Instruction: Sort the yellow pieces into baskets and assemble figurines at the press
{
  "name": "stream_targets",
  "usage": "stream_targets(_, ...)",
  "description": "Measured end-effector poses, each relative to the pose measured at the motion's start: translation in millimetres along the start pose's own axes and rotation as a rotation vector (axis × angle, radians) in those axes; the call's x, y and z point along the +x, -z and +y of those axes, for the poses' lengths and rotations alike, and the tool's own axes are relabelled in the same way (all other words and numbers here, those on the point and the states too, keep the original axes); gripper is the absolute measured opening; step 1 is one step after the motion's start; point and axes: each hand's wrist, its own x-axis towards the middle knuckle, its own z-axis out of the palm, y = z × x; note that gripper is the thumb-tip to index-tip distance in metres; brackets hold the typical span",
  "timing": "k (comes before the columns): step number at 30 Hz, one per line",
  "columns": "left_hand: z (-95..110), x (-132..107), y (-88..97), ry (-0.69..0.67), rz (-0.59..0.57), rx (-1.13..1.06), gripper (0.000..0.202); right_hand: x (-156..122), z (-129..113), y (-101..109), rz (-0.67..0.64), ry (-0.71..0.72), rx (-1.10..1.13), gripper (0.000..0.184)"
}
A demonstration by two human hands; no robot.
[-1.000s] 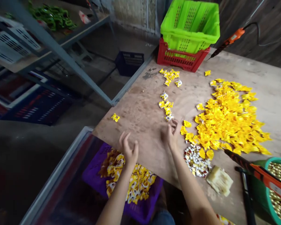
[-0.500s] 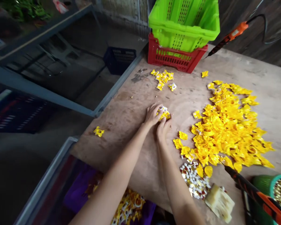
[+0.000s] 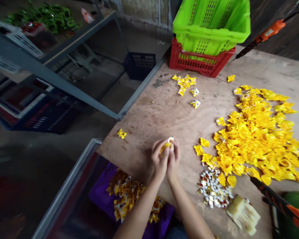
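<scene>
Hands pressed together: left hand [image 3: 158, 163] and right hand [image 3: 174, 161] curl closed around yellow pieces [image 3: 166, 145], bunch poking out past the fingertips, away from the wrists; long axis unreadable.

Left hand [image 3: 158, 160] and right hand [image 3: 173, 158] cup yellow wrappers [image 3: 165, 145] together above the wooden table [image 3: 164, 116].

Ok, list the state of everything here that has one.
Left hand: closed on the handful of yellow pieces.
Right hand: closed on the same handful, pressed to the left.
Green crate: upright, nested in the red crate.
Purple crate: open, partly filled.
Yellow heap: loose on the table.
</scene>
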Motion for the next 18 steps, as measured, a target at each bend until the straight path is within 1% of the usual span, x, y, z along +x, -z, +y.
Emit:
stream_targets(2, -2.8, -48.7, 59.3, 0.094, 0.136, 0.138, 0.028, -71.3, 0.5, -3.9, -0.192, -0.089, -0.036, 0.035)
stream_targets(3, -8.8, -72.7, 90.2, 0.147, 0.179, 0.201, 0.028, -105.9, 3.7, -6.5, -0.285, -0.111, -0.059, 0.036)
stream_targets(5, -29.5, -115.8, 148.9, 0.263, 0.287, 0.277, 0.030, -166.4, 15.2, -13.2, -0.487, -0.122, -0.098, 0.039)
stream_targets(6, -43.3, -133.7, 174.9, 0.338, 0.367, 0.321, 0.030, -190.4, 22.3, -17.3, -0.591, -0.112, -0.113, 0.041)
stream_targets(7, -58.1, -148.5, 197.5, 0.404, 0.409, 0.344, 0.033, -209.5, 29.4, -22.0, -0.691, -0.104, -0.134, 0.043)
stream_targets(8, -73.2, -160.0, 216.2, 0.453, 0.424, 0.351, 0.036, -223.8, 35.9, -27.0, -0.784, -0.102, -0.166, 0.045)
stream_targets(9, -87.5, -168.2, 230.8, 0.482, 0.402, 0.350, 0.039, -233.4, 40.9, -31.8, -0.859, -0.112, -0.216, 0.046)
stream_targets(10, -99.9, -173.3, 241.1, 0.489, 0.371, 0.365, 0.040, -238.3, 43.8, -35.8, -0.913, -0.138, -0.284, 0.048)
stream_targets(11, -109.8, -175.5, 247.2, 0.482, 0.346, 0.400, 0.041, -238.9, 44.2, -38.3, -0.946, -0.171, -0.358, 0.051)
stream_targets(12, -116.4, -175.2, 249.5, 0.466, 0.340, 0.454, 0.040, -234.9, 41.8, -38.8, -0.964, -0.200, -0.419, 0.053)
stream_targets(14, -119.0, -167.6, 243.8, 0.422, 0.398, 0.586, 0.038, -213.0, 29.3, -32.3, -0.986, -0.210, -0.423, 0.055)
stream_targets(16, -109.1, -150.6, 226.3, 0.332, 0.473, 0.673, 0.037, -170.3, 9.9, -17.4, -0.964, -0.137, -0.284, 0.052)
stream_targets(17, -101.1, -138.1, 213.5, 0.260, 0.483, 0.684, 0.037, -140.7, -0.4, -8.9, -0.898, -0.092, -0.211, 0.048)
stream_targets(18, -92.2, -122.8, 198.1, 0.166, 0.470, 0.680, 0.038, -106.0, -9.9, -1.2, -0.810, -0.042, -0.194, 0.041)
